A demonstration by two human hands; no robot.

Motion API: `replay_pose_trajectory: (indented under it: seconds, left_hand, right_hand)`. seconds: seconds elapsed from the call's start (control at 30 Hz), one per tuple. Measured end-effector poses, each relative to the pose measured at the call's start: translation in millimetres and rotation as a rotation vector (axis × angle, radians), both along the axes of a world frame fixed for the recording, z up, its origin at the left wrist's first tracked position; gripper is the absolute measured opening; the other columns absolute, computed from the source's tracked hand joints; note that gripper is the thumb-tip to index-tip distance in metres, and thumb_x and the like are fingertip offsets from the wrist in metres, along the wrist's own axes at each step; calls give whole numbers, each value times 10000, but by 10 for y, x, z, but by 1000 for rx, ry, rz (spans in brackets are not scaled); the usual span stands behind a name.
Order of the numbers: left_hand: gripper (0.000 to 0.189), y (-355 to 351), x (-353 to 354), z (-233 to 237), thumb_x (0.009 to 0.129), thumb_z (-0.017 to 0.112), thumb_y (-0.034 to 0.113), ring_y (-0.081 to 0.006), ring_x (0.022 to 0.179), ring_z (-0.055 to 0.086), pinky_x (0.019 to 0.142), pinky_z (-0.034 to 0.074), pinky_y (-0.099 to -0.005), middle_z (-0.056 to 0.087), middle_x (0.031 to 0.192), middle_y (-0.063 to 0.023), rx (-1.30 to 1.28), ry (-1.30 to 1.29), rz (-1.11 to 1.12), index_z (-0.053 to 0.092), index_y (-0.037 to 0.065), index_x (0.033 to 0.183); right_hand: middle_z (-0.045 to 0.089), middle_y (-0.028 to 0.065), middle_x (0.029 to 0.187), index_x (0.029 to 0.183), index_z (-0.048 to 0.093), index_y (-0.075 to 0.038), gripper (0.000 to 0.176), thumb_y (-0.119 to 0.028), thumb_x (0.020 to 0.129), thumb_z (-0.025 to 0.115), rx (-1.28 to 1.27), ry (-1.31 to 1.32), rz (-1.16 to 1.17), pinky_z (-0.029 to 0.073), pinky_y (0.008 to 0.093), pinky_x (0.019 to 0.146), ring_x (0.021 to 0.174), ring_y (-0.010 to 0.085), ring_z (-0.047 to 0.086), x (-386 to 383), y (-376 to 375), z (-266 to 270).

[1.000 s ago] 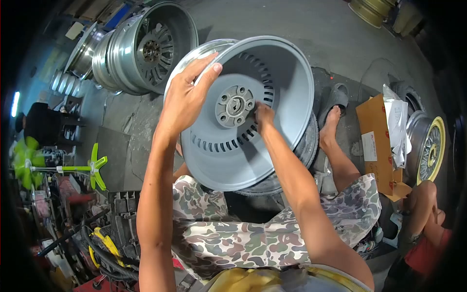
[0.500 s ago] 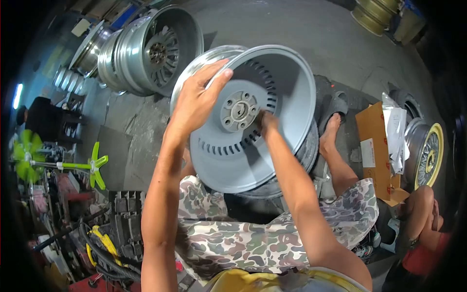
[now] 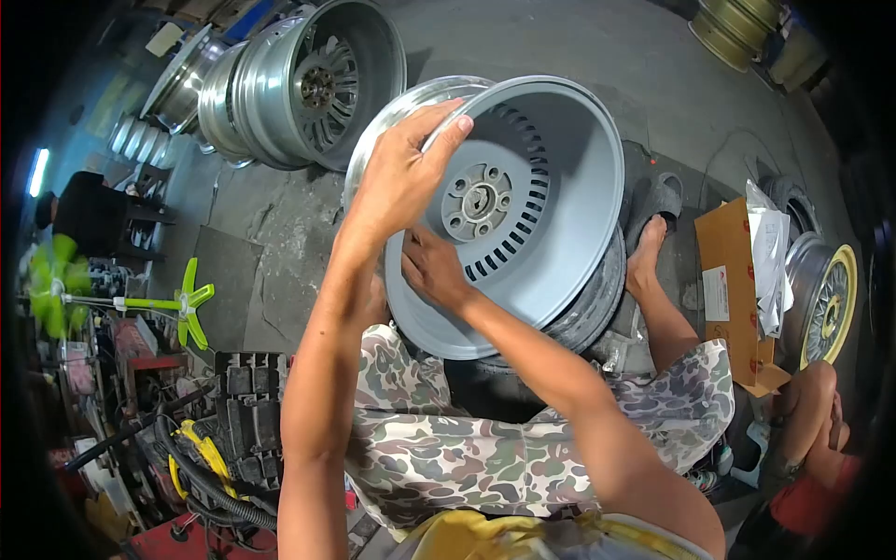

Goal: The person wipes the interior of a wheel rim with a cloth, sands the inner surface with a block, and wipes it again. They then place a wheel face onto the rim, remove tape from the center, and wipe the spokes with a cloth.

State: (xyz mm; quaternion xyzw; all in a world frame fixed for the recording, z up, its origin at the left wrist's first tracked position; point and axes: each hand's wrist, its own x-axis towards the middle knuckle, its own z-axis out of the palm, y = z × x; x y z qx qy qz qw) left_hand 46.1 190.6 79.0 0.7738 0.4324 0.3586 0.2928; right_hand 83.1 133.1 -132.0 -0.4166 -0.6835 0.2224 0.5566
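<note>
A grey wheel rim (image 3: 569, 187) is tilted between my legs, its hollow side facing me, with a ring of slots around the hub (image 3: 480, 200). My left hand (image 3: 411, 163) grips its upper left edge, thumb on the lip and fingers over the outside. Inside the rim, my right hand (image 3: 434, 266) lies at the lower left of the barrel, below the hub, its fingers bent towards the inner surface. Whether those fingers hold anything is hidden. Beneath the rim is a dark tyre (image 3: 597, 299).
Silver rims (image 3: 266, 89) stand at the upper left, a gold rim (image 3: 737, 28) at the upper right. To the right are a cardboard box (image 3: 726, 233), a gold-edged rim (image 3: 845, 280) and another person's leg (image 3: 810, 401). A green fan (image 3: 61, 285) and cables sit left.
My right hand has moved from the right of the hub to the lower left inside the rim. My left hand stays on the edge. The whole view has shifted slightly.
</note>
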Motion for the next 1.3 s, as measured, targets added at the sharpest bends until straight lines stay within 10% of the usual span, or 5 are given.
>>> replay_pose_trajectory:
  seconds: [0.2, 0.9, 1.1, 1.23, 1.3]
  left_hand:
    - [458, -3, -1, -28, 1043, 609, 339, -215, 1159, 624, 1044, 446, -335, 701, 1263, -145, 32, 13, -10, 649, -11, 1335]
    - [457, -38, 8, -42, 1033, 620, 329, -257, 1253, 615, 1086, 427, -346, 690, 1305, -167, 8, -6, -16, 649, -13, 1333]
    - [455, -95, 20, -26, 1035, 618, 328, -245, 1240, 612, 1073, 435, -341, 688, 1301, -158, 52, 17, -19, 647, -6, 1342]
    - [449, -127, 59, -41, 1041, 607, 314, -263, 1273, 597, 1101, 413, -348, 671, 1335, -174, 26, -16, -53, 638, -7, 1353]
    - [445, -92, 46, -28, 1043, 603, 308, -271, 1291, 590, 1115, 402, -352, 664, 1349, -182, -5, -7, -32, 636, -9, 1355]
  right_hand:
    - [667, 103, 1099, 1112, 738, -122, 211, -231, 956, 648, -45, -563, 338, 568, 438, 871, 966, 322, 671, 1050, -253, -1153]
    - [675, 139, 1225, 1087, 751, -70, 264, -135, 923, 555, -242, -1294, 111, 447, 420, 1111, 1253, 305, 595, 1806, -99, -1253]
    - [745, 165, 918, 965, 743, -47, 143, -114, 873, 657, -245, -707, 325, 569, 403, 739, 853, 278, 726, 162, -134, -138]
    - [634, 68, 747, 880, 710, -37, 72, -85, 878, 657, -618, 728, 333, 498, 304, 677, 692, 97, 550, 536, 305, 706]
    - [691, 120, 858, 898, 712, -29, 90, -87, 883, 645, -462, 413, -51, 524, 362, 715, 753, 181, 642, 845, 458, 834]
